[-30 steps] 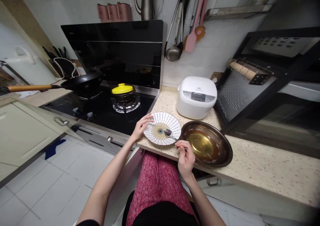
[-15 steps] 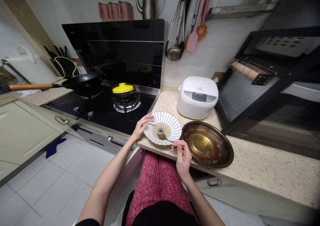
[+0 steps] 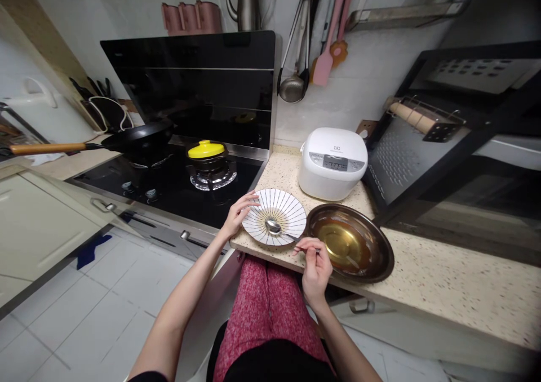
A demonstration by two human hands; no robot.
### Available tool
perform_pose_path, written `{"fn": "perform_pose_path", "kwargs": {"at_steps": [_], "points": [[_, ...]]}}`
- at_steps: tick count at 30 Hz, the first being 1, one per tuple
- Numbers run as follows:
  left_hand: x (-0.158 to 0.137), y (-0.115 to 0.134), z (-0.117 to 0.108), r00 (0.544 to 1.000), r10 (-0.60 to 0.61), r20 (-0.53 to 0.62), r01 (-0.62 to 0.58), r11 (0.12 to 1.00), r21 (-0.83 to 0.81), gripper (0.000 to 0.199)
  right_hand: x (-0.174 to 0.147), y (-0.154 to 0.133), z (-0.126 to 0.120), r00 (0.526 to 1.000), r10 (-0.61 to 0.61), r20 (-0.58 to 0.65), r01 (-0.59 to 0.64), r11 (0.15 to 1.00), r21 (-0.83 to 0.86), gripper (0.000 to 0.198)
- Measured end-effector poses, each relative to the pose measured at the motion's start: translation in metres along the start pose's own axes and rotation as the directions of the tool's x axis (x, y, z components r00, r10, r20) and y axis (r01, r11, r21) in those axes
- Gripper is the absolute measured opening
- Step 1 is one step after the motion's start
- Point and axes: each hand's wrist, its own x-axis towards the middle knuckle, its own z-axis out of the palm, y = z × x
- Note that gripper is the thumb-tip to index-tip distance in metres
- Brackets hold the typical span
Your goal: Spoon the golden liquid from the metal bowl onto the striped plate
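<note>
A white plate [image 3: 289, 204] with dark radial stripes lies near the counter's front edge. My left hand [image 3: 240, 216] grips its left rim, fingers laid over the edge; the thumb is mostly hidden. Between the fingers and thumb of my right hand [image 3: 316, 269] is the handle of a metal spoon [image 3: 273, 227]. The spoon's bowl is over the middle of the plate; whether it touches the plate I cannot tell. Just right of the plate sits a wide metal bowl [image 3: 382, 247], its inside wet and golden brown.
Behind the plate stands a white rice cooker [image 3: 332, 165]. On the stove to the left are a small pot with a yellow lid [image 3: 206, 149] and a black wok [image 3: 139, 137] with a wooden handle. Utensils, among them a ladle [image 3: 291, 89], hang on the wall.
My right hand has moved slightly right and turned a little, drawing the spoon's handle with it. The spoon's bowl looks shinier now. My left hand keeps its place on the plate.
</note>
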Motion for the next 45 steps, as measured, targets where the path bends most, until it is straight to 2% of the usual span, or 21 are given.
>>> {"fn": "perform_pose_path", "kwargs": {"at_steps": [8, 15, 19, 23, 27, 31, 34, 37, 39, 41, 45], "points": [[0.000, -0.001, 0.000, 1.000, 0.000, 0.002, 0.000, 1.000, 0.000, 0.039, 0.004, -0.011, -0.010, 0.995, -0.037, -0.088, 0.035, 0.999, -0.018, 0.021], [0.000, 0.002, 0.000, 1.000, -0.007, 0.003, 0.007, 1.000, 0.003, 0.038, 0.013, -0.025, -0.030, 0.973, -0.113, -0.201, 0.103, 0.993, -0.064, 0.018], [0.001, 0.003, 0.000, 1.000, -0.007, 0.002, 0.007, 1.000, 0.000, 0.039, 0.020, -0.032, -0.043, 0.946, -0.197, -0.258, 0.158, 0.974, -0.164, 0.018], [0.001, 0.003, 0.000, 1.000, -0.001, 0.004, 0.001, 1.000, -0.002, 0.039, 0.022, -0.032, -0.056, 0.931, -0.257, -0.260, 0.188, 0.947, -0.261, 0.018], [0.001, 0.003, 0.001, 1.000, 0.002, 0.005, -0.002, 1.000, -0.002, 0.039, 0.019, -0.026, -0.068, 0.942, -0.278, -0.185, 0.203, 0.917, -0.344, 0.018], [0.001, 0.002, 0.000, 1.000, 0.010, 0.007, -0.010, 1.000, 0.000, 0.038, 0.016, -0.021, -0.076, 0.946, -0.326, 0.002, 0.290, 0.841, -0.457, 0.016], [0.001, 0.003, 0.000, 1.000, 0.006, 0.006, -0.006, 1.000, 0.007, 0.038, 0.018, -0.023, -0.077, 0.894, -0.404, 0.191, 0.444, 0.747, -0.496, 0.015], [0.001, 0.003, 0.000, 1.000, 0.007, 0.008, -0.007, 1.000, 0.006, 0.038, 0.022, -0.027, -0.074, 0.834, -0.460, 0.304, 0.551, 0.685, -0.477, 0.016], [0.001, 0.003, 0.000, 1.000, 0.010, 0.010, -0.010, 1.000, 0.004, 0.038, 0.023, -0.028, -0.073, 0.811, -0.481, 0.334, 0.586, 0.662, -0.467, 0.017], [0.001, 0.002, 0.000, 1.000, 0.009, 0.010, -0.009, 1.000, 0.004, 0.039, 0.023, -0.028, -0.074, 0.806, -0.484, 0.341, 0.592, 0.653, -0.472, 0.017], [0.001, 0.001, 0.000, 1.000, 0.002, 0.007, -0.002, 1.000, 0.003, 0.040, 0.021, -0.025, -0.074, 0.848, -0.462, 0.261, 0.527, 0.675, -0.516, 0.016]]}}
